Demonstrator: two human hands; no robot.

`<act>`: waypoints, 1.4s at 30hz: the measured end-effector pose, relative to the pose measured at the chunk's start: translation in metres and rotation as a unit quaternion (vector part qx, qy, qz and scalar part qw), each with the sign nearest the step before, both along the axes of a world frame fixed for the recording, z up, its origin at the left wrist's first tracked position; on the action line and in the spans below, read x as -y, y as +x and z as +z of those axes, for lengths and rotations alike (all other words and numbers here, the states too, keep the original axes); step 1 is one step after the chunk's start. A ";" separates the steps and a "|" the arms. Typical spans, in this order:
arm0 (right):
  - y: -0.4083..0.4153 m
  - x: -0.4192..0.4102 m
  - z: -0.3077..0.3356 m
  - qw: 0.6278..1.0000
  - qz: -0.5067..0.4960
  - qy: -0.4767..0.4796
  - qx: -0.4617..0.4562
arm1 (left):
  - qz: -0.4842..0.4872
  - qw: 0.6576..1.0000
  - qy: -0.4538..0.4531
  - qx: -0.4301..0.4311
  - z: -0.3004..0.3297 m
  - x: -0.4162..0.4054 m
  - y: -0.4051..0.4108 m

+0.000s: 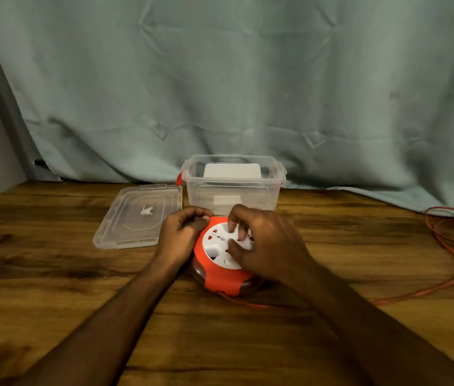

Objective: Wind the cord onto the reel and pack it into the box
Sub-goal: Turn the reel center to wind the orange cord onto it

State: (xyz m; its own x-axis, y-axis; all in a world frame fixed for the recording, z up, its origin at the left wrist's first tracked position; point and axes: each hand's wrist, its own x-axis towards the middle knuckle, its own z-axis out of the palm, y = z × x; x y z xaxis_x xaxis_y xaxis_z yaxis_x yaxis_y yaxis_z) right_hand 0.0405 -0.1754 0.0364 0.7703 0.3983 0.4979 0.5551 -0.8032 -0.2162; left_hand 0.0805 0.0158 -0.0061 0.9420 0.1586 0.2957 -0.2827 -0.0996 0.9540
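Note:
An orange cord reel (217,274) with a white socket face lies flat on the wooden table (53,274). My left hand (182,235) grips the reel's far left rim, fingers curled over it. On the white face sits my right hand (264,243), its fingers curled into the recesses there. An orange cord (415,295) leaves the reel's near side, runs right across the table and ends in loose loops at the right edge. Just behind the reel stands a clear plastic box (232,188) with red latches, open on top.
The box's clear lid (139,218) lies flat to the left of the box. A pale green curtain (248,79) hangs behind the table. A white rectangular object shows through the box's back wall.

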 end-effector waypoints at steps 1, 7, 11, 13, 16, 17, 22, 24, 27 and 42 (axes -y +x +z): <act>0.002 0.007 0.003 0.999 0.028 0.003 -0.024 | 0.000 1.000 -0.002 0.002 0.000 0.000 0.000; 0.019 0.028 0.003 0.983 0.079 0.030 -0.165 | -0.027 0.999 -0.045 -0.010 0.003 0.000 -0.005; 0.024 0.034 0.006 0.971 0.113 0.068 -0.200 | -0.035 0.997 -0.053 -0.032 0.006 0.002 -0.006; 0.026 0.034 0.006 0.968 0.122 0.076 -0.208 | -0.028 0.997 -0.057 -0.038 0.007 0.003 -0.007; 0.027 0.035 0.005 0.968 0.114 0.083 -0.207 | -0.016 0.997 -0.070 -0.034 0.008 0.004 -0.008; 0.027 0.035 0.005 0.969 0.107 0.085 -0.204 | -0.012 0.997 -0.075 -0.030 0.008 0.005 -0.008; 0.016 0.024 0.005 0.987 0.041 0.060 -0.145 | 0.025 0.996 -0.082 -0.005 0.006 0.008 -0.010; 0.010 0.014 0.005 0.993 0.002 0.036 -0.111 | 0.039 0.995 -0.087 0.006 0.006 0.009 -0.011; 0.003 0.000 0.003 0.997 -0.044 0.016 -0.062 | 0.044 0.994 -0.103 0.020 0.008 0.010 -0.013; 0.025 0.032 0.003 0.977 0.109 0.051 -0.177 | -0.005 0.993 -0.121 -0.005 0.008 0.007 -0.010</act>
State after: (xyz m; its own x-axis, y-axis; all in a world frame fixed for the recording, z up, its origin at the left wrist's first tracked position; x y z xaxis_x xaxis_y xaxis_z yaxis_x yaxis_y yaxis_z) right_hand 0.0656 -0.2074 0.0391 0.8044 0.5335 0.2612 0.5856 -0.6386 -0.4993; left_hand 0.0703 0.0087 0.0016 0.9465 0.2149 0.2408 -0.2729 0.1345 0.9526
